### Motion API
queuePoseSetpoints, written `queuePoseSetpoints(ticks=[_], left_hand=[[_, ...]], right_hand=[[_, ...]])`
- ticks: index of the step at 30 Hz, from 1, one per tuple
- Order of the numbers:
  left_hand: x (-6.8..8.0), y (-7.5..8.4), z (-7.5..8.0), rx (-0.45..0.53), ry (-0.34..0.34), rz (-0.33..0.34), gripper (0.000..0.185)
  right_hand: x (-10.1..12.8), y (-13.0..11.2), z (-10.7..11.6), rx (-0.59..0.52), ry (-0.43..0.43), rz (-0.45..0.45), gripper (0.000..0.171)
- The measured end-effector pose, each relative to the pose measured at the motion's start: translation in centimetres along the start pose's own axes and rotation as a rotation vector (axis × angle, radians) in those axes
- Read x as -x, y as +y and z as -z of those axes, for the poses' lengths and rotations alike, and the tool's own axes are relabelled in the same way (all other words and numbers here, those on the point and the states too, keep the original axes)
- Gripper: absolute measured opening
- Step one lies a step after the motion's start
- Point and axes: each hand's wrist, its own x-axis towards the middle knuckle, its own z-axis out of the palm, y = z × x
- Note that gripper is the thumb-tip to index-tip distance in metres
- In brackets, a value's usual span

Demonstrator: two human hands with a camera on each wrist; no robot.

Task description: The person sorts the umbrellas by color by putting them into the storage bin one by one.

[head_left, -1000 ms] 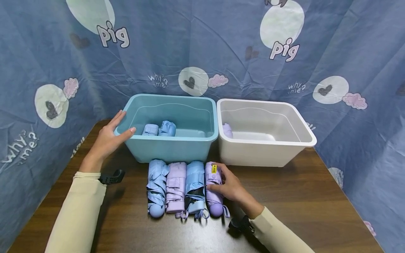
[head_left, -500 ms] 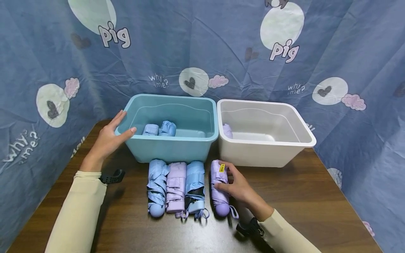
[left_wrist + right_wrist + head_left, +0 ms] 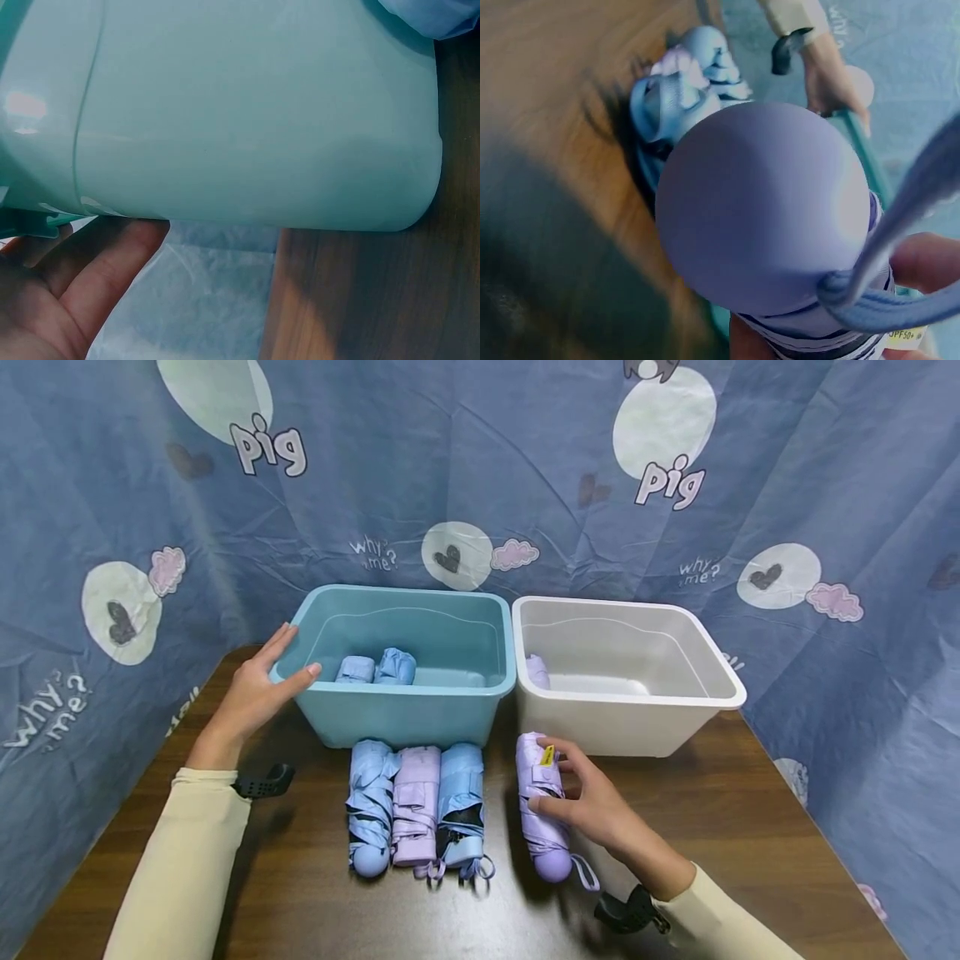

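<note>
Across the wooden table (image 3: 750, 827), the right hand (image 3: 600, 806) has drawn its grasped purple umbrella (image 3: 542, 793) rightward from the row.

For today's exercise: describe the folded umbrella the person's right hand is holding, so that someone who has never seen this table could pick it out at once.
Start at the white bin on the wooden table. Just in front of its left corner lies a folded purple umbrella, gripped by the right hand. Unlike the three umbrellas packed side by side before the blue bin, it lies apart, angled, with a small yellow tag.

Left hand (image 3: 251, 693) flat, right hand (image 3: 592, 806) seemingly curled.
</note>
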Motion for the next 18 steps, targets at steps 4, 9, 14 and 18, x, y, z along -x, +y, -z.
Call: queuePoseSetpoints(ticks=[4,9,14,18], left_hand=[[-0.1,-0.1,0.1,-0.004,0.004,-0.003,0.083],[0.0,-0.1,-0.1,-0.007,-0.005,0.011,0.084],[0.2,0.1,0.0,-0.006,0.01,0.004,0.084],[0.1,0.2,0.0,0.0,0.015,-0.006,0.084]], right_hand=[[0.8,-1.2,0.8,-0.037,-0.023,-0.002,0.073],[1.7,-2.6,1.8,-0.078,-0.047,0.026,0.074],[2.4,-4.4,2.9,-0.092,-0.038,0.065,0.076],[2.7,-5.9,4.0,-0.093,-0.026,0.09,0.076]])
